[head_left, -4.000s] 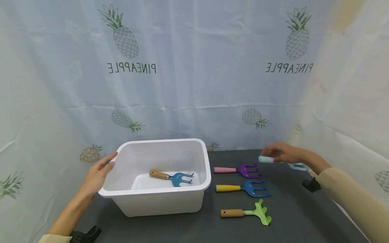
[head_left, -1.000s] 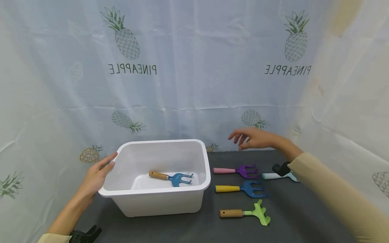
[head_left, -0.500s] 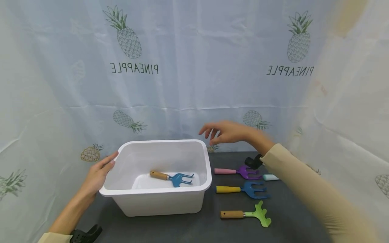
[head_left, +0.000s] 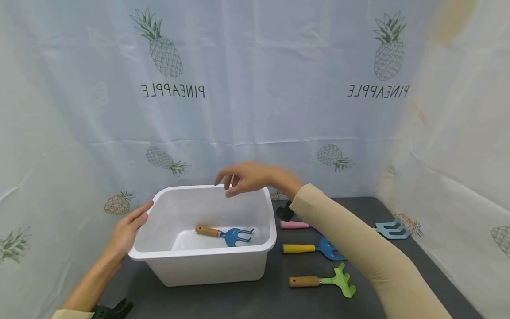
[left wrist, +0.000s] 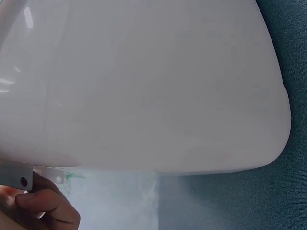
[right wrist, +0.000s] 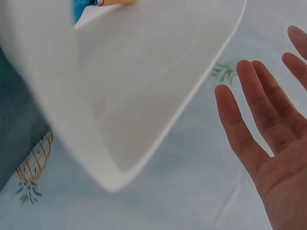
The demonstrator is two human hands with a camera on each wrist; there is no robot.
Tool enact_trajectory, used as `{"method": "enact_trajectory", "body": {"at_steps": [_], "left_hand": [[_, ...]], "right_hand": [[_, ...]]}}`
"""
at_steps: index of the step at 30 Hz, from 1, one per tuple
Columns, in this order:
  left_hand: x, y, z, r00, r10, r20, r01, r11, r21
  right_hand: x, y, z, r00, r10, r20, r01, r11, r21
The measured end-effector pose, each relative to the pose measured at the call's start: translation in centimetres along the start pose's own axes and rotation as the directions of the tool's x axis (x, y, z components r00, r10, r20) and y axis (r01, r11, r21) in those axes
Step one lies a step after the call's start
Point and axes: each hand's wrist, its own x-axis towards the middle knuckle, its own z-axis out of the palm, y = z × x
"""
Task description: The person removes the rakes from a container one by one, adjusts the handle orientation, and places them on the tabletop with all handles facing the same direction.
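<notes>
A white plastic tub (head_left: 207,261) stands on the dark table, and my left hand (head_left: 126,230) holds its left rim. In the left wrist view the fingers (left wrist: 50,206) curl beneath that rim. Inside the tub lies a blue hand fork (head_left: 232,235) with a wooden handle. Above the tub's back rim hovers my right hand (head_left: 249,177), holding nothing. Its fingers (right wrist: 261,96) are spread and nearly straight in the right wrist view, apart from the tub.
Right of the tub lie a pink-handled fork (head_left: 294,224), a yellow-handled blue fork (head_left: 299,249) and a green rake (head_left: 338,280) with a wooden handle. A light-blue fork head (head_left: 392,229) shows beyond my right sleeve. A pineapple-print curtain (head_left: 255,110) hangs behind.
My right hand set the light-blue fork down on the table at the right, then moved left over the tub's back rim. My left hand stayed on the tub.
</notes>
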Motion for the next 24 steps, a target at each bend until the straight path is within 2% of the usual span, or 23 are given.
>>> {"method": "enact_trajectory", "body": {"at_steps": [4,8,11,19,24], "left_hand": [[0.0,0.0,0.0,1.000,0.010,-0.005,-0.010,1.000,-0.009],[0.0,0.0,0.0,1.000,0.010,-0.010,-0.010,1.000,-0.005],[0.0,0.0,-0.1,1.000,0.007,-0.013,-0.008,1.000,-0.015],[0.1,0.0,-0.4,0.999,0.023,-0.024,-0.023,1.000,-0.005],[0.1,-0.1,-0.1,1.000,0.023,-0.016,-0.023,1.000,-0.008]], "right_hand": [[2.3,0.3,1.2,0.999,0.023,0.037,-0.028,0.988,0.154],[4.4,0.9,2.5,0.996,0.041,0.075,-0.061,0.956,0.287],[5.7,1.3,3.5,0.991,0.074,0.110,-0.108,0.931,0.350],[8.5,2.2,6.7,0.968,0.146,0.204,-0.222,0.878,0.425],[9.6,2.6,8.6,0.947,0.191,0.259,-0.281,0.883,0.376]]}}
